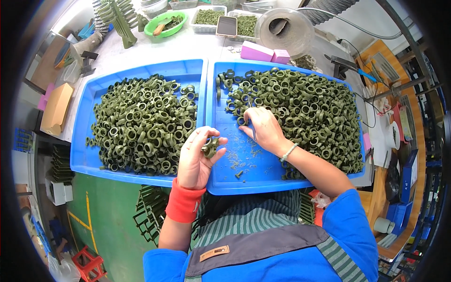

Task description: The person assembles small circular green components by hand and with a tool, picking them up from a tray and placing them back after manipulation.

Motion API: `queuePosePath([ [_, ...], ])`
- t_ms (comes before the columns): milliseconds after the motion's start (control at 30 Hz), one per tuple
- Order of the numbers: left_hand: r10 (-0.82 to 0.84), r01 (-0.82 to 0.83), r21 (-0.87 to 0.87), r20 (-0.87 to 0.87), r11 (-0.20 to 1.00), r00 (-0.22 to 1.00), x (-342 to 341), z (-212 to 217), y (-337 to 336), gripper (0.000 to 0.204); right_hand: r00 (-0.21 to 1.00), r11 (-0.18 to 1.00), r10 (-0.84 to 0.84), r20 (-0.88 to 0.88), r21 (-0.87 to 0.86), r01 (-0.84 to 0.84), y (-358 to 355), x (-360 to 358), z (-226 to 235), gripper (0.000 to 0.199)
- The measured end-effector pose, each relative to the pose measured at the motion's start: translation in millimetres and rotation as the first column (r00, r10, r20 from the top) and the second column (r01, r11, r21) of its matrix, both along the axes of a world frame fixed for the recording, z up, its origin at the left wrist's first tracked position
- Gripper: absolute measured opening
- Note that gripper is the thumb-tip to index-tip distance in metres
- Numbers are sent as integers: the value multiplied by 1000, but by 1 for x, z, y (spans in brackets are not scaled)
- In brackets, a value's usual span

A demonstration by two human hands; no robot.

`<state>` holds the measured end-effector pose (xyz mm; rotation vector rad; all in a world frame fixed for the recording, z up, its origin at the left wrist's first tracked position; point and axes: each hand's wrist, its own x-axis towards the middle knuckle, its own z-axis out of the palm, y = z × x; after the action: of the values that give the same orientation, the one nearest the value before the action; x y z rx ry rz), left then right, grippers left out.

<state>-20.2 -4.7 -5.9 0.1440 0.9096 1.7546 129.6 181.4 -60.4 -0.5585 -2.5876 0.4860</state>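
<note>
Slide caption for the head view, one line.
Left hand holding green parts, right hand over the right blue tray beside heaped green rings.

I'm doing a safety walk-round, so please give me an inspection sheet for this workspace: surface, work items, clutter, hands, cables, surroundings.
Surface: grey tabletop, bearing a left blue tray and a right blue tray.
Work items: green rings heaped in both trays; small scraps on the right tray's floor.
Clutter: phone, green bowl and pink block beyond the trays.
Left hand: holds at least one ring.
Right hand: over the right tray, seemingly gripping a thin grey tool; exact type unclear.
Cables: dark cable right of the right tray.
Surroundings: green floor and red stool, lower left.
</note>
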Motion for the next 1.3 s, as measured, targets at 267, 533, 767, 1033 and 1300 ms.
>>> queuePosePath([
  [267, -109, 80, -114, -286, 990, 952, 2, 4, 2, 28, 932, 901, 290, -219, -267, -343, -26, 1, 64, 25],
  [533, -108, 84, -90, -306, 992, 946, 1, 6, 3, 21, 921, 876, 240, -308, -340, -342, -31, 16, 99, 32],
  [767, -122, 92, -103, -337, 990, 934, -1, 4, 1, 19, 918, 648, 128, -375, -669, -364, -25, 27, 107, 15],
  [1033, -54, 15, -94, -433, 995, 900, 5, 10, 3, 19, 897, 860, 221, -383, -356, -365, -38, 20, 102, 6],
  [1300, 50, -70, -46, -346, 996, 937, 8, 5, 5, 21, 765, 633, -84, -638, -627, -454, -75, 17, 84, 17],
])
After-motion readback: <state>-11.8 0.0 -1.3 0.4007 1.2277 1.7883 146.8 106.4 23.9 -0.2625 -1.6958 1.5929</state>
